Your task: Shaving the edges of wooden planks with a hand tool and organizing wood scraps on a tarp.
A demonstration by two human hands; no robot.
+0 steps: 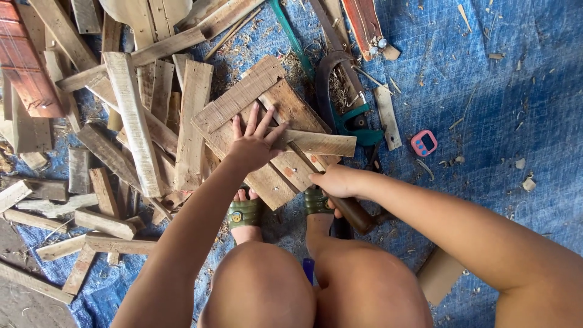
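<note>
My left hand [252, 143] lies flat with fingers spread on a small panel of nailed wooden planks [243, 97] that rests on a blue tarp. My right hand [337, 180] grips the dark wooden handle of a hammer [352, 212]; the handle runs up across the panel, and its head near my left fingers is hard to make out. A loose light slat [322, 144] lies across the panel's right side. My knees and feet in green sandals [244, 212] are just below the panel.
A heap of scrap wooden boards [130, 121] covers the left side. A green-handled handsaw [346, 115] lies right of the panel. A small pink timer [424, 143] sits on the blue tarp [504, 109], among wood shavings.
</note>
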